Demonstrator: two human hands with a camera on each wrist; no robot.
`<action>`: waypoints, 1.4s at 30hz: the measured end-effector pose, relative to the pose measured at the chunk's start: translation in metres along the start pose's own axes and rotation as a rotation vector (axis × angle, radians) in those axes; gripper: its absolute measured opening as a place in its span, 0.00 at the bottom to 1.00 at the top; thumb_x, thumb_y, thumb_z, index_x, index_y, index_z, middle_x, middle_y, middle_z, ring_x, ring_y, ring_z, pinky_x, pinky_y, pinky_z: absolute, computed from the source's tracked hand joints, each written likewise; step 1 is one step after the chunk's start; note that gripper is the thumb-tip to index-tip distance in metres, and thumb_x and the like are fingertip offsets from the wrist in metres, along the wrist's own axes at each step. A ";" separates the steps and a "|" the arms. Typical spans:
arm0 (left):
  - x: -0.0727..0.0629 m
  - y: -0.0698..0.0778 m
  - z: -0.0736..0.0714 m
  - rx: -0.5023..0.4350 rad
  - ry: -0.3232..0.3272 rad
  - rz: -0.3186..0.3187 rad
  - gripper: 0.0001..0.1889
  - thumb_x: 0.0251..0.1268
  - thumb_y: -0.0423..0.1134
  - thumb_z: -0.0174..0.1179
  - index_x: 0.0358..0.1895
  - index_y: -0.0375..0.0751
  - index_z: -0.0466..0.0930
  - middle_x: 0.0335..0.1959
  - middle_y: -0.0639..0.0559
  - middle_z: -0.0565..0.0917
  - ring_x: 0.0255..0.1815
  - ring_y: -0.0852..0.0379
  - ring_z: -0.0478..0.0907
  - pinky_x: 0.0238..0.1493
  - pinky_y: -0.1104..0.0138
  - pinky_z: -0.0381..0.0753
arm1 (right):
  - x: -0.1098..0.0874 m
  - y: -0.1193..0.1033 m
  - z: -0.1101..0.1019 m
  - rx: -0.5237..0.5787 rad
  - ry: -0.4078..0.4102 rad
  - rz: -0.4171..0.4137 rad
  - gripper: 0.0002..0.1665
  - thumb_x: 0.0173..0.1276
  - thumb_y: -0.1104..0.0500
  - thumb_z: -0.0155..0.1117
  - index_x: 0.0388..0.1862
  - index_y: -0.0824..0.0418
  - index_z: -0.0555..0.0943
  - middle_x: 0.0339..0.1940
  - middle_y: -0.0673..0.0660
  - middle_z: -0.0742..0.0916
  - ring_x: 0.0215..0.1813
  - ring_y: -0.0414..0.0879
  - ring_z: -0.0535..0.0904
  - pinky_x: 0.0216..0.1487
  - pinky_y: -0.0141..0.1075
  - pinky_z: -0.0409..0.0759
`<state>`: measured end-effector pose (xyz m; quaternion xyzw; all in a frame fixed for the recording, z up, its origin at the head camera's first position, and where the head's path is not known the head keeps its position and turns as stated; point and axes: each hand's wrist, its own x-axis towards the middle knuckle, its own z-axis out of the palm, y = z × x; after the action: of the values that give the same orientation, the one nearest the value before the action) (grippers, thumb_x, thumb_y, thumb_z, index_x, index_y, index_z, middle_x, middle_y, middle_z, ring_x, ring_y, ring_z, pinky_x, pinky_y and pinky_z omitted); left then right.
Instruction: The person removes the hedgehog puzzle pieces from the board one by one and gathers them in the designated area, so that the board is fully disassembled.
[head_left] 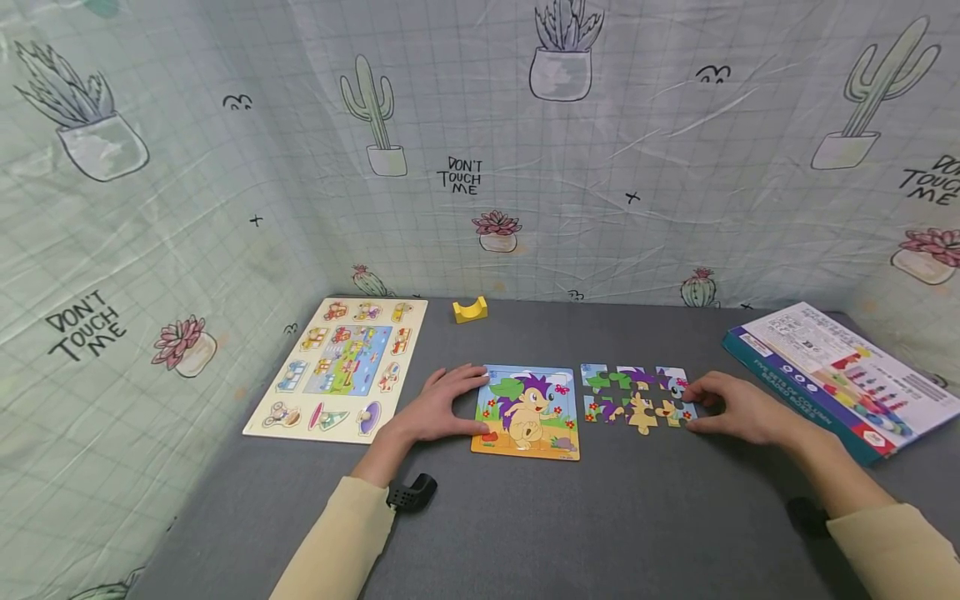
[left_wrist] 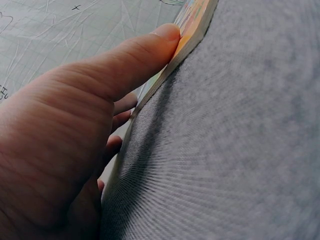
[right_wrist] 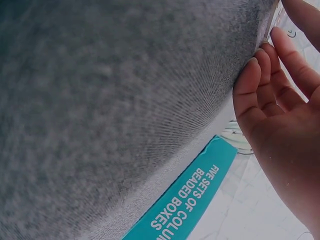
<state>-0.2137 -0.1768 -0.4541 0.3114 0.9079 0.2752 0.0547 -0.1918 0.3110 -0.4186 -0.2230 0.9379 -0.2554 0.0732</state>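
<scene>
A square jigsaw board (head_left: 527, 433) with a purple-spined hedgehog picture lies flat on the dark table. My left hand (head_left: 442, 406) rests at its left side, thumb on the lower corner and fingers stretched toward the upper one. In the left wrist view the thumb lies on the board's edge (left_wrist: 187, 50). Right of the board, loose jigsaw pieces (head_left: 640, 408) are laid out in two rows, with small gaps between them. At their right end my right hand (head_left: 738, 410) pinches a jigsaw piece (head_left: 686, 414) between thumb and index finger; its other fingers are curled.
On the left lies a cream wooden board (head_left: 262, 419) with vehicle and toy pictures. A yellow curved block (head_left: 470, 312) stands near the back. At the right is a teal and white box (head_left: 847, 375), close beyond the right hand. Patterned cloth (head_left: 525, 150) rises behind the table.
</scene>
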 end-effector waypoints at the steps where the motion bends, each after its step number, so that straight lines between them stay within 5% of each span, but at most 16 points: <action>1: 0.000 0.000 0.000 0.000 -0.001 0.000 0.43 0.58 0.57 0.71 0.75 0.42 0.68 0.77 0.48 0.64 0.79 0.48 0.54 0.76 0.45 0.38 | 0.000 0.000 0.000 -0.002 -0.001 0.001 0.22 0.61 0.51 0.78 0.48 0.62 0.83 0.45 0.52 0.82 0.45 0.47 0.77 0.47 0.41 0.81; 10: 0.000 -0.001 0.000 0.000 0.002 0.004 0.44 0.58 0.57 0.71 0.75 0.42 0.68 0.77 0.49 0.64 0.79 0.48 0.53 0.76 0.45 0.38 | 0.004 -0.010 -0.007 0.071 0.041 -0.010 0.24 0.64 0.51 0.76 0.53 0.65 0.81 0.47 0.56 0.83 0.46 0.49 0.78 0.45 0.38 0.81; 22: -0.001 0.002 -0.001 -0.002 -0.004 -0.015 0.44 0.58 0.57 0.71 0.75 0.42 0.68 0.77 0.48 0.64 0.80 0.48 0.52 0.76 0.44 0.37 | 0.035 -0.067 0.003 0.153 0.075 -0.079 0.26 0.67 0.51 0.74 0.57 0.65 0.80 0.48 0.59 0.83 0.46 0.51 0.78 0.45 0.38 0.81; 31: -0.003 -0.001 -0.001 0.001 0.000 -0.014 0.44 0.58 0.58 0.71 0.75 0.43 0.68 0.77 0.48 0.64 0.79 0.48 0.53 0.76 0.44 0.38 | 0.070 -0.117 0.030 0.267 0.091 -0.154 0.24 0.68 0.54 0.73 0.57 0.65 0.80 0.50 0.61 0.83 0.48 0.52 0.79 0.48 0.45 0.80; 42: 0.000 0.004 -0.004 0.002 -0.025 0.001 0.45 0.58 0.58 0.71 0.76 0.42 0.66 0.78 0.47 0.63 0.80 0.46 0.51 0.76 0.43 0.37 | 0.098 -0.157 0.066 0.340 -0.010 -0.187 0.25 0.68 0.54 0.72 0.58 0.66 0.80 0.50 0.61 0.84 0.45 0.47 0.79 0.47 0.42 0.81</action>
<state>-0.2123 -0.1761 -0.4489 0.3152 0.9074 0.2703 0.0655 -0.2030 0.1160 -0.3972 -0.2948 0.8562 -0.4146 0.0902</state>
